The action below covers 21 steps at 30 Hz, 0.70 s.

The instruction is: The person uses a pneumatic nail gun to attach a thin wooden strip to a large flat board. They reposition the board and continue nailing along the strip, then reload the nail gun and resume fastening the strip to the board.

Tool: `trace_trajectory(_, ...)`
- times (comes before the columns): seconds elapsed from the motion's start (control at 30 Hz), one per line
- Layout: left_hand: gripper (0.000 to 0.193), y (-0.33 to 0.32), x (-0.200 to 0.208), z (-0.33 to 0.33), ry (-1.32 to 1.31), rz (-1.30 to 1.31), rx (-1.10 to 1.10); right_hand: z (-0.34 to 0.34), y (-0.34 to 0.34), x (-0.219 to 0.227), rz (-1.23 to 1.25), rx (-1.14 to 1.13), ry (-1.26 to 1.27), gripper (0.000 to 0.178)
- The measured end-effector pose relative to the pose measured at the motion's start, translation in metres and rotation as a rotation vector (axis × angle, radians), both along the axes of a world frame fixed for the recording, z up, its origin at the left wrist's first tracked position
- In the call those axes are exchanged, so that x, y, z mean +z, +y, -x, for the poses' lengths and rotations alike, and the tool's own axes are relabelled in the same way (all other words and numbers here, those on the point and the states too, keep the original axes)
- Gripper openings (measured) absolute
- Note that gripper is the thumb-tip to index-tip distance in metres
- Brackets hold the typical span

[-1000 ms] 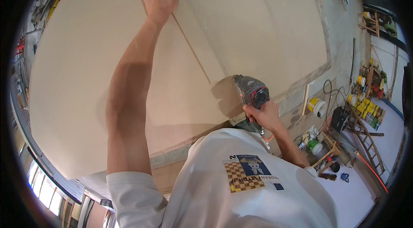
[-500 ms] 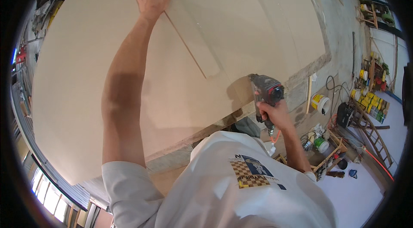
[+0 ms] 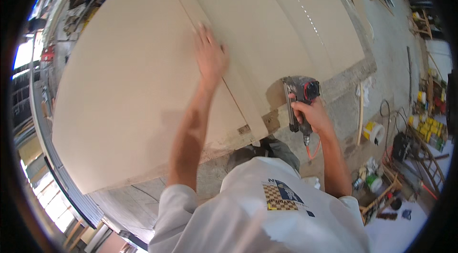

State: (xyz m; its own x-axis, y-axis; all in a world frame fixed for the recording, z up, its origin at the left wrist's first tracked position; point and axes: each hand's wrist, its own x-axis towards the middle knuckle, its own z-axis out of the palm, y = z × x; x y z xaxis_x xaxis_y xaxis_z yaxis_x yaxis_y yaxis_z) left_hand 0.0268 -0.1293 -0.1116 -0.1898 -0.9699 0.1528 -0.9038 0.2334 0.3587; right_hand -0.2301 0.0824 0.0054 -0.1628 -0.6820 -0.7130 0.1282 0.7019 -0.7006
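A large pale beige board (image 3: pixel 119 105) spreads out in front of me, with a narrow strip of like colour (image 3: pixel 242 91) lying on it and a dark line along the strip's left side. My left hand (image 3: pixel 211 57) rests flat on the strip and the board beside it, fingers stretched and slightly blurred. In my right hand (image 3: pixel 310 113) is a black and grey nail gun (image 3: pixel 299 86), gripped by its handle over the board's near right edge. An orange air hose (image 3: pixel 313 152) runs from the bottom of the handle.
Rough grey edging (image 3: pixel 348 72) shows along the board's right side. A wooden stick (image 3: pixel 361 114) and a white and yellow bucket (image 3: pixel 373 132) stand to the right. Farther right are a ladder (image 3: pixel 431 164), tools and more containers. Metal sheeting (image 3: pixel 71 200) lies at the left.
My left hand has come back toward me along the board. The strip's near end now reaches the board's near edge. My right hand still holds the nail gun; the view has shifted.
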Motion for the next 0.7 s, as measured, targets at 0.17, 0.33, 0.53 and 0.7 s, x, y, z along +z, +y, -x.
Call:
trace_trajectory(0.17, 0.073, 0.088, 0.007, 0.011, 0.053, -0.040, 0.076, 0.006, 0.001, -0.004, 0.030, 0.002, -0.076, 0.023)
trace_trajectory(0.33, 0.072, 0.010, 0.016, -0.001, 0.178, 0.107, 0.146, 0.012, 0.002, -0.008, 0.047, 0.016, -0.104, 0.023)
trace_trajectory(0.53, 0.064, -0.060, 0.006, 0.012, 0.086, 0.076, 0.199, 0.017, 0.005, -0.011, 0.069, 0.000, -0.119, 0.021)
trace_trajectory(0.7, 0.063, -0.068, -0.003, 0.014, 0.112, 0.086, 0.199, 0.018, 0.004, -0.008, 0.056, -0.016, -0.104, 0.022)
